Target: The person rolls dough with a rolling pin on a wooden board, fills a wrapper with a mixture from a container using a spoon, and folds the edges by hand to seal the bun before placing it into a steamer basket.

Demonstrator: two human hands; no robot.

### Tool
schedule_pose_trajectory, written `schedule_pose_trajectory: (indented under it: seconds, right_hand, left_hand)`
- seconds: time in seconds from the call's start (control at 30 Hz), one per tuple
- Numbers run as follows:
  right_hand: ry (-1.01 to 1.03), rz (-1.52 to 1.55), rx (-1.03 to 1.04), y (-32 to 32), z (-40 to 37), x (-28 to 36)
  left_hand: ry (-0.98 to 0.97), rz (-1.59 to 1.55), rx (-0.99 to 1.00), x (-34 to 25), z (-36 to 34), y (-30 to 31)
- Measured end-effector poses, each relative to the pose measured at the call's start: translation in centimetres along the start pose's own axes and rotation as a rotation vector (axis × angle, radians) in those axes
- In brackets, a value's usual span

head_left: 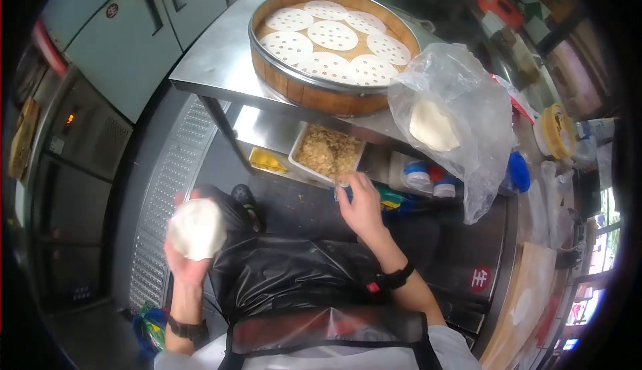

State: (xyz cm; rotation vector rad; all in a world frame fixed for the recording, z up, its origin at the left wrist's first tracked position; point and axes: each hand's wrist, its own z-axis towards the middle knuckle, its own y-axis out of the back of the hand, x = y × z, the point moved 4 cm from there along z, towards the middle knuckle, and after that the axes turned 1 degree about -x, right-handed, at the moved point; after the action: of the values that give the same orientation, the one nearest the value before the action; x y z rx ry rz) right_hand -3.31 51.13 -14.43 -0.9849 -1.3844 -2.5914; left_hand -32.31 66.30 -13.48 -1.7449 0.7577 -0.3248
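Note:
A round, flat dough wrapper [198, 229] lies across the palm of my left hand [187, 268], with the fingers showing behind its upper edge. My right hand [363, 204] is closed at the near edge of a white tray [299, 144] of brown, crumbly filling [328, 151]. Its fingers are curled round something thin that reaches toward the filling; I cannot make out what it is. The tray sits on the shelf below the tabletop.
A large bamboo steamer [301, 89] with several perforated paper liners stands on the steel table [207, 56]. Beside it, a clear plastic bag [461, 82] covers a lump of dough [433, 126]. A wooden board [525, 303] lies at the right. White-blue containers [418, 175] stand below.

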Motion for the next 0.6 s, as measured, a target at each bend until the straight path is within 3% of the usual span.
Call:
schedule_pose_trajectory:
  seconds: [0.03, 0.07, 0.13, 0.27, 0.33, 0.37, 0.43, 0.5, 0.6]
  right_hand:
    - [0.047, -0.254, 0.01, -0.5, 0.1, -0.8]
    - [0.038, -0.266, 0.016, -1.1, 0.0, -1.4]
    - [-0.262, -0.334, 0.376, -3.9, 0.0, -3.3]
    - [-0.275, -0.374, 0.431, -5.9, 1.2, -4.4]
    - [-0.327, -0.352, 0.561, -5.5, 2.4, -3.0]
    - [-0.328, -0.357, 0.564, -6.0, 2.3, -3.5]
    - [-0.279, -0.443, 0.62, -6.7, 2.1, -4.5]
    - [-0.295, -0.446, 0.636, -6.3, 1.9, -5.8]
    - [-0.274, -0.44, 0.32, -5.3, 2.1, -8.5]
  left_hand:
    - [-0.094, 0.029, 0.007, -0.8, 0.1, 0.4]
    - [-0.081, 0.023, 0.0, -0.4, 0.7, 1.3]
    - [-0.02, 0.042, -0.081, 1.1, 3.0, 4.0]
    - [0.135, -0.01, 0.013, 7.0, 8.6, 4.2]
    - [0.216, -0.03, 0.066, 10.0, 11.4, 4.2]
    - [0.249, -0.129, -0.032, 11.4, 12.3, 4.5]
    - [0.294, -0.132, -0.009, 13.1, 12.6, 2.7]
    - [0.296, -0.138, 0.008, 13.3, 12.4, 2.0]
    - [0.316, -0.158, -0.045, 14.3, 13.0, 4.3]
